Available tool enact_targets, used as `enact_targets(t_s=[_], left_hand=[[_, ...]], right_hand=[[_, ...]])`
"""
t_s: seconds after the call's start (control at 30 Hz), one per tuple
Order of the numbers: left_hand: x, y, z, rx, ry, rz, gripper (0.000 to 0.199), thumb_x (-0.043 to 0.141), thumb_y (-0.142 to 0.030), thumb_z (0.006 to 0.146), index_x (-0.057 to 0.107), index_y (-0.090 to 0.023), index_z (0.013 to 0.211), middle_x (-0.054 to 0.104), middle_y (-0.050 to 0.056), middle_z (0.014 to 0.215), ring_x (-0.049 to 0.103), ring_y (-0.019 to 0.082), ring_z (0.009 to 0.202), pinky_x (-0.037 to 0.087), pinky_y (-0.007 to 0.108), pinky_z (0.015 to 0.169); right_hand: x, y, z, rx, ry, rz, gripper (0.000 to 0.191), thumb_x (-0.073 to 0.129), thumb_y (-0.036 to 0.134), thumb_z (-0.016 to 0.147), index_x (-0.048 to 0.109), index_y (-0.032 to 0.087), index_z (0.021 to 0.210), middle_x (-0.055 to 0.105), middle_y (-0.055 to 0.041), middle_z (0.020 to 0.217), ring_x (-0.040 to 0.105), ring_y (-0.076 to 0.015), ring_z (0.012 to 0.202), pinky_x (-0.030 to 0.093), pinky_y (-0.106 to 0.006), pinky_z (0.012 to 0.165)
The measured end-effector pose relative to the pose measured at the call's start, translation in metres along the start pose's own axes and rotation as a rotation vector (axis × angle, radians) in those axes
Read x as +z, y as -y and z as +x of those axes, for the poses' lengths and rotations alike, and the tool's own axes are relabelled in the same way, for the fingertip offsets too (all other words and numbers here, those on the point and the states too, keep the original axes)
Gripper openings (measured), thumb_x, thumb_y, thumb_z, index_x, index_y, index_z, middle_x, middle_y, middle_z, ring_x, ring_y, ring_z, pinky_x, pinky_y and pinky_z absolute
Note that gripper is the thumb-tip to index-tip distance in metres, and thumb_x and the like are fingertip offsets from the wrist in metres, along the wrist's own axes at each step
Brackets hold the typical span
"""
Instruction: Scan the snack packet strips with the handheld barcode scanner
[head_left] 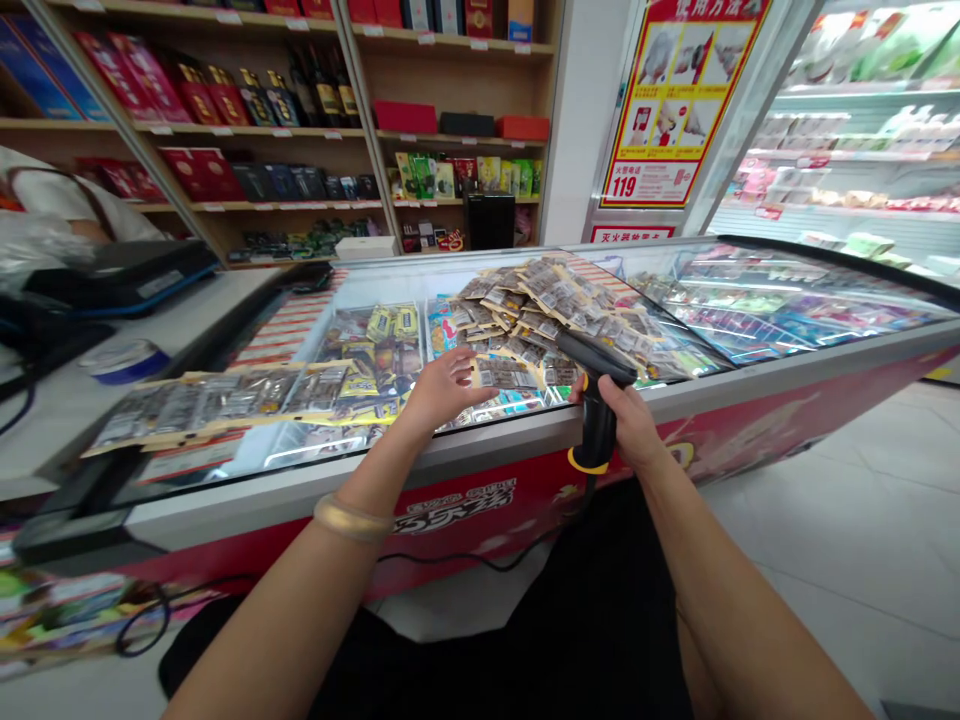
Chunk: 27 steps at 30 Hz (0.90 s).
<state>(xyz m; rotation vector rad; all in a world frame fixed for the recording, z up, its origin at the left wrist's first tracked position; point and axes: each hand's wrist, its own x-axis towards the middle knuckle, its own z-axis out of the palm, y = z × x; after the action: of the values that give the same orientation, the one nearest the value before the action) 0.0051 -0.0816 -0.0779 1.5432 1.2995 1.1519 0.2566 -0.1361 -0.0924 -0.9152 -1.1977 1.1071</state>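
Note:
My right hand [630, 415] grips a black and yellow barcode scanner [598, 405] by its handle, above the freezer's front edge. A black cable runs down from the scanner and off to the left. My left hand [444, 388] hovers at the near side of a heap of snack packets [551, 295], its fingers apart and nothing held in them. One packet [506, 373] lies just right of my left fingertips; whether they touch cannot be made out. Farther left, a row of overlapping packets [232, 395] lies on the glass lid.
The chest freezer [465, 450] has a glass top, with frozen goods visible beneath. On the left stands a counter [172, 330] with a roll of tape [124, 360] and a black device [127, 275]; a person's sleeve shows behind. Stocked shelves and a lit fridge line the back.

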Motion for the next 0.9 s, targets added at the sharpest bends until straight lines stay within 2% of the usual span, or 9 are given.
enact_targets(t_s=[0.1, 0.23, 0.37, 0.43, 0.53, 0.63, 0.7, 0.8, 0.9], left_hand=[[-0.008, -0.003, -0.007, -0.035, -0.065, -0.153, 0.072, 0.089, -0.027, 0.048, 0.064, -0.014, 0.115, 0.066, 0.018, 0.123, 0.066, 0.028, 0.107, 0.051, 0.047, 0.096], [-0.015, -0.006, -0.013, -0.044, -0.143, -0.386, 0.059, 0.086, -0.029, 0.055, 0.066, -0.016, 0.109, 0.068, 0.013, 0.117, 0.063, 0.027, 0.114, 0.052, 0.044, 0.098], [-0.023, -0.004, -0.011, -0.227, -0.140, -0.786, 0.033, 0.077, -0.038, 0.072, 0.064, -0.018, 0.094, 0.070, 0.010, 0.101, 0.067, 0.027, 0.104, 0.056, 0.047, 0.092], [-0.026, -0.003, -0.010, -0.318, -0.144, -0.865, 0.028, 0.070, -0.042, 0.078, 0.063, -0.018, 0.090, 0.071, 0.012, 0.099, 0.068, 0.029, 0.104, 0.057, 0.049, 0.091], [-0.026, -0.001, -0.010, -0.350, -0.123, -0.807, 0.025, 0.067, -0.040, 0.080, 0.063, -0.017, 0.088, 0.072, 0.012, 0.095, 0.068, 0.031, 0.106, 0.057, 0.050, 0.091], [-0.022, 0.005, -0.012, -0.308, -0.170, -0.712, 0.021, 0.071, -0.022, 0.069, 0.063, -0.016, 0.087, 0.073, 0.009, 0.088, 0.070, 0.029, 0.099, 0.057, 0.047, 0.091], [-0.018, 0.009, -0.013, -0.187, -0.265, -0.595, 0.025, 0.069, -0.016, 0.066, 0.064, -0.016, 0.090, 0.074, 0.005, 0.088, 0.070, 0.024, 0.094, 0.055, 0.042, 0.092], [-0.016, 0.014, -0.013, 0.087, -0.377, -0.328, 0.029, 0.063, -0.021, 0.074, 0.065, -0.017, 0.102, 0.074, 0.004, 0.096, 0.069, 0.020, 0.095, 0.051, 0.035, 0.093], [-0.015, 0.018, -0.012, 0.196, -0.347, -0.145, 0.030, 0.058, -0.025, 0.080, 0.063, -0.017, 0.109, 0.073, 0.005, 0.100, 0.068, 0.019, 0.091, 0.050, 0.032, 0.090]], right_hand=[[0.007, -0.001, 0.001, 0.007, 0.015, -0.013, 0.047, 0.065, 0.067, 0.075, 0.066, 0.020, 0.078, 0.062, -0.0044, 0.074, 0.050, -0.0168, 0.062, 0.039, -0.030, 0.054], [0.021, 0.001, 0.002, -0.002, 0.033, 0.008, 0.047, 0.067, 0.067, 0.073, 0.066, 0.020, 0.077, 0.062, -0.0047, 0.073, 0.056, -0.0201, 0.070, 0.044, -0.032, 0.061], [0.036, 0.003, 0.005, -0.031, 0.107, 0.009, 0.045, 0.065, 0.065, 0.076, 0.066, 0.021, 0.077, 0.062, -0.0043, 0.074, 0.055, -0.0197, 0.071, 0.045, -0.034, 0.069], [0.043, 0.002, 0.006, -0.032, 0.134, 0.005, 0.044, 0.065, 0.065, 0.077, 0.066, 0.021, 0.077, 0.061, -0.0042, 0.075, 0.054, -0.0195, 0.071, 0.044, -0.034, 0.069], [0.053, 0.001, 0.008, -0.022, 0.167, 0.005, 0.046, 0.064, 0.067, 0.077, 0.064, 0.021, 0.076, 0.061, -0.0042, 0.073, 0.054, -0.0206, 0.073, 0.044, -0.035, 0.073], [0.062, -0.002, 0.010, -0.028, 0.199, 0.002, 0.045, 0.064, 0.066, 0.077, 0.064, 0.021, 0.074, 0.060, -0.0038, 0.072, 0.054, -0.0208, 0.074, 0.043, -0.036, 0.077], [0.066, -0.004, 0.010, -0.022, 0.223, 0.010, 0.045, 0.063, 0.066, 0.077, 0.064, 0.021, 0.074, 0.061, -0.0039, 0.073, 0.055, -0.0212, 0.075, 0.043, -0.036, 0.078], [0.073, -0.006, 0.011, 0.008, 0.272, 0.048, 0.045, 0.063, 0.065, 0.078, 0.065, 0.020, 0.078, 0.063, -0.0048, 0.075, 0.056, -0.0219, 0.077, 0.044, -0.037, 0.079], [0.081, -0.007, 0.011, 0.009, 0.300, 0.101, 0.045, 0.064, 0.065, 0.078, 0.067, 0.020, 0.079, 0.063, -0.0049, 0.076, 0.057, -0.0218, 0.078, 0.044, -0.037, 0.082]])
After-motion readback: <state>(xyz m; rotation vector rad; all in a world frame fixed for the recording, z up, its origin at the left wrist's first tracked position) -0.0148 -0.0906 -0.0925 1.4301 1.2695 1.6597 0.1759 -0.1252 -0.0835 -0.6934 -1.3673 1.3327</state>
